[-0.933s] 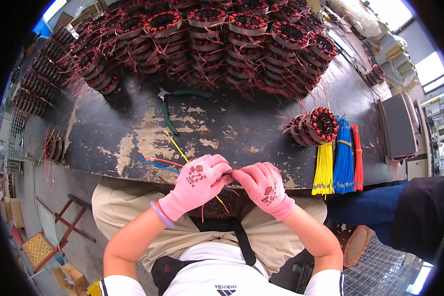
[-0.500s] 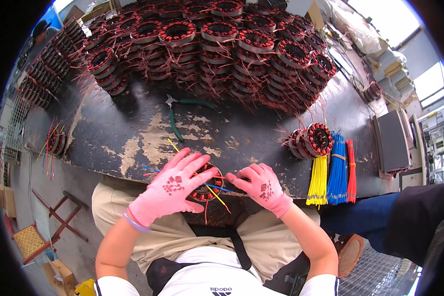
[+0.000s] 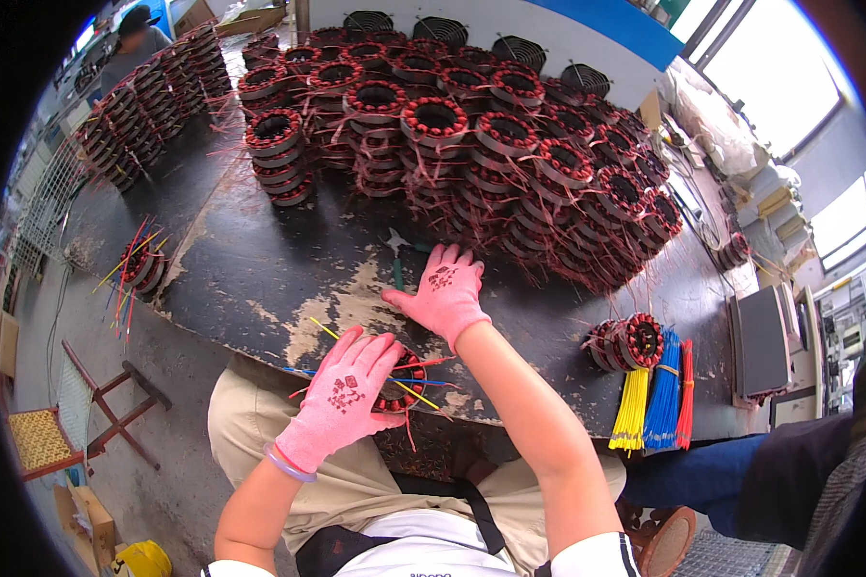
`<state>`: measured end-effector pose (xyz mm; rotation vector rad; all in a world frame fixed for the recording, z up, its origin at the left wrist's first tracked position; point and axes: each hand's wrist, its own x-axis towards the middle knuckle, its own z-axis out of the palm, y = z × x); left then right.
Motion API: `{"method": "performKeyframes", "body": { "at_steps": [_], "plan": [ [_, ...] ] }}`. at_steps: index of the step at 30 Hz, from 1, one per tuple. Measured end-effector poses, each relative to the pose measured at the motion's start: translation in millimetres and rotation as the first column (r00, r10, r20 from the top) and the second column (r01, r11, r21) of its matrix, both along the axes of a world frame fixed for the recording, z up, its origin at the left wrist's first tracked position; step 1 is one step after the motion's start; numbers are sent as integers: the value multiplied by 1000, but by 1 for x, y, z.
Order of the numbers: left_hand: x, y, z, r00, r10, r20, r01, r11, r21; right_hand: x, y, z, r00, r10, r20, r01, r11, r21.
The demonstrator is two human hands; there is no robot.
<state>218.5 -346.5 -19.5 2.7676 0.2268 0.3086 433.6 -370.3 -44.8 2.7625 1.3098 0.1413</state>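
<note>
My left hand (image 3: 346, 387), in a pink glove, lies over a wound stator (image 3: 412, 377) at the table's front edge. Its fingers rest across the ring and its thumb is at the near side, holding it. Yellow, blue and red wires (image 3: 425, 383) stick out from under the hand on both sides; the palm hides part of the ring. Farther out, my right hand (image 3: 445, 293), gloved too, is open, thumb apart, over the green-handled cutting pliers (image 3: 397, 252). One handle shows beside the thumb; the other is partly covered by the fingers.
Tall stacks of stators (image 3: 433, 120) with loose red leads fill the back of the table. At right lie several stators (image 3: 635, 341) beside yellow, blue and red wire bundles (image 3: 662, 394). A wired stator (image 3: 144, 267) sits at left. Another person (image 3: 137, 43) is at the far left.
My right hand has left the wires by the stator and reached forward onto the cutting pliers. My left hand stays on the stator. The view has shifted.
</note>
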Motion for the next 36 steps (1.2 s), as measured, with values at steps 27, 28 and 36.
{"method": "performKeyframes", "body": {
  "at_steps": [27,28,36],
  "plan": [
    [9,22,10,999,23,-34,-23,1000,3,30,-201,29,-518,517,-682,662,747,63],
    [15,23,9,999,-13,-30,13,1000,5,24,-214,22,-584,478,-656,634,773,-2],
    [57,29,11,978,-179,-110,182,983,10,-5,-249,11,-657,268,-704,485,866,-124]
  ]
}}
